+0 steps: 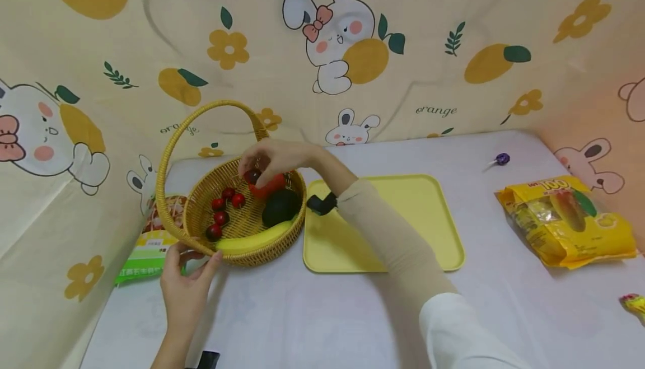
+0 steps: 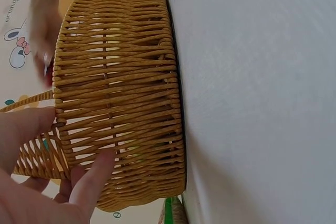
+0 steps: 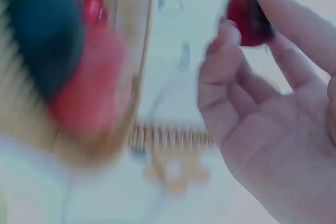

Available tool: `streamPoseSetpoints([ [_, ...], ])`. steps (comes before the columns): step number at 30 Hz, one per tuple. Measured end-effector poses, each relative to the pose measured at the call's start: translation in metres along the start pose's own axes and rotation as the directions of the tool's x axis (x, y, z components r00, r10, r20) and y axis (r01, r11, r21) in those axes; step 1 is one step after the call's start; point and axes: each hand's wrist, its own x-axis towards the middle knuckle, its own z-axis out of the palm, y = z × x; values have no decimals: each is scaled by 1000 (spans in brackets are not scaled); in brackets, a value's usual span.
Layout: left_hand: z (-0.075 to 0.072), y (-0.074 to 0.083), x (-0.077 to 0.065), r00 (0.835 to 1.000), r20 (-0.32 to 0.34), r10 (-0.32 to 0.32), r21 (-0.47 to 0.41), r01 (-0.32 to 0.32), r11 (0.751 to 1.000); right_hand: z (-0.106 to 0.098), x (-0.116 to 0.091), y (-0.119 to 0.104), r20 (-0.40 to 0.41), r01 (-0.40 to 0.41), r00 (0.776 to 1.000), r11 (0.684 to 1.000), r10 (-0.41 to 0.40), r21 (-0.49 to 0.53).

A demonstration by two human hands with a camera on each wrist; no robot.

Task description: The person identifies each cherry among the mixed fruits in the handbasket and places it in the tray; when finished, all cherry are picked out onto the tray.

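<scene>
Your left hand point(image 1: 186, 285) grips the wicker basket point(image 1: 267, 256) at its near-left rim, by the foot of the tall handle point(image 1: 161, 190), with the thumb against the outer wall. Your right hand point(image 1: 282, 156) pinches a dark red cherry point(image 1: 252, 176) between thumb and fingers, seen over the far part of the basket in the head view; the right wrist view is blurred on the basket side.

Inside, five more cherries point(image 1: 219, 205) lie toward the left wall, with basket floor showing between them and the avocado point(image 1: 280, 208). A banana point(image 1: 257, 240) follows the near rim, and a red fruit point(image 1: 269, 186) sits behind the avocado.

On your right, the basket's rim comes right up to the left edge of the yellow tray point(image 1: 327, 243); you cannot tell whether they touch. Your right forearm crosses above that tray. On the left, a green-and-red bag point(image 1: 148, 248) sits close against the basket. White bench point(image 1: 282, 313) stretches along your near side and between the tray and the yellow bag point(image 1: 569, 223), with a lollipop point(image 1: 502, 159) farther back.
</scene>
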Motion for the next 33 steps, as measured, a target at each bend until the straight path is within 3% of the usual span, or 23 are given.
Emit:
streamPoseSetpoints([
  [2,-1,0,-1,1000,-3,-5,1,5,1000,-10,-28,12,-114,-3,993,1000,4,10],
  [5,-1,1,-2,1000,-3,-9,2,9,1000,-19,-67,33,-247,-68,967,998,70,16],
  [8,0,1,-3,1000,-4,-13,5,13,1000,-17,-96,55,-292,-134,946,990,138,33],
  [11,0,2,-3,1000,-7,-17,8,17,1000,-9,-111,73,-319,-167,933,986,164,17],
  [20,0,4,-2,1000,-7,-27,12,27,1000,14,-110,100,-375,-281,886,959,271,31],
  [33,2,3,-1,999,-10,-40,12,40,999,22,-103,100,-401,-359,861,932,314,-42],
])
